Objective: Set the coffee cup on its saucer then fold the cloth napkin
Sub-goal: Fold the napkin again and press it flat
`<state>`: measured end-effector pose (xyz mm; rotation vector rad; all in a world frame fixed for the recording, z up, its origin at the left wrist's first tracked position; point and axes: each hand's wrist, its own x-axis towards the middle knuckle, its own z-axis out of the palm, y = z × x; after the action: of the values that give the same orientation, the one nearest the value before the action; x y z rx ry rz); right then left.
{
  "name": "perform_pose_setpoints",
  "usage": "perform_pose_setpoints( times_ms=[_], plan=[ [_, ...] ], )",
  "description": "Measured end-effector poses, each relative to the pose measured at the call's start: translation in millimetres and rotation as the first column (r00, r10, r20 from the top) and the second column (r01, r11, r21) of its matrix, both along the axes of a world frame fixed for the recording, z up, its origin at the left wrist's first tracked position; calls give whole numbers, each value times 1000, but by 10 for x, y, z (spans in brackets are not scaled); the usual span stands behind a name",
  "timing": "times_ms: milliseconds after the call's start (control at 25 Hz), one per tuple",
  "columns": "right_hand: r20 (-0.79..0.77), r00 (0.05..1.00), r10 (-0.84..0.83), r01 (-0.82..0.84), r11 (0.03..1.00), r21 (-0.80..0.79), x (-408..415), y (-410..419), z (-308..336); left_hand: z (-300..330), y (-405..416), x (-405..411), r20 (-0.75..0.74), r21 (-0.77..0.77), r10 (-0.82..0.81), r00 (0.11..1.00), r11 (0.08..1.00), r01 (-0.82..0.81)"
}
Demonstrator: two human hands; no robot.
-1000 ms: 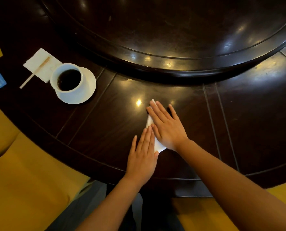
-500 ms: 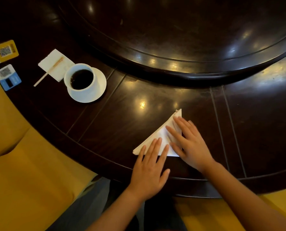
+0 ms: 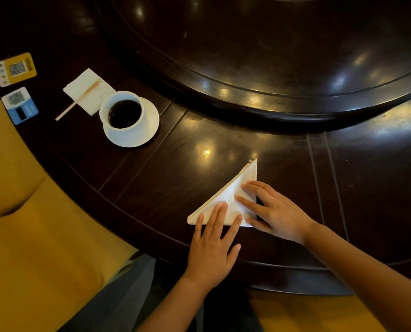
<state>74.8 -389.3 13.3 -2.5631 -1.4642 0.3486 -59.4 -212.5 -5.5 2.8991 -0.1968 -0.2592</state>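
Observation:
A white coffee cup [image 3: 125,116] full of dark coffee stands on its white saucer [image 3: 149,130] at the left of the dark wooden table [image 3: 166,183]. Near the table's front edge lies the white cloth napkin [image 3: 230,195], folded into a triangle with one tip pointing away from me. My left hand [image 3: 214,245] lies flat with its fingertips on the napkin's near left part. My right hand [image 3: 274,212] presses flat on the napkin's right side, fingers spread.
A raised round turntable [image 3: 271,56] fills the table's middle. Behind the cup lies a paper napkin [image 3: 84,92] with a wooden stirrer [image 3: 77,101] across it. Two QR cards, one yellow [image 3: 16,69] and one blue [image 3: 19,105], sit at far left. A yellow seat [image 3: 31,236] is beside me.
The napkin went from a narrow strip under both hands to a flat triangle; my hands have slid apart, toward me and to the right over it. The view has shifted slightly.

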Motion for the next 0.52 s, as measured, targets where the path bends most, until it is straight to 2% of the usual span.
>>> perform_pose_setpoints(
  times_ms=[240,400,520],
  plan=[
    [-48,997,64,-62,997,51,307,514,50,-30,321,161,19,18,94,995,995,-94],
    [-51,988,144,-142,989,41,664,929,134,8,452,372,25,19,245,969,969,-245],
    [-51,981,185,-184,983,15,878,1176,163,9,584,521,36,14,296,954,955,-297]
  ],
)
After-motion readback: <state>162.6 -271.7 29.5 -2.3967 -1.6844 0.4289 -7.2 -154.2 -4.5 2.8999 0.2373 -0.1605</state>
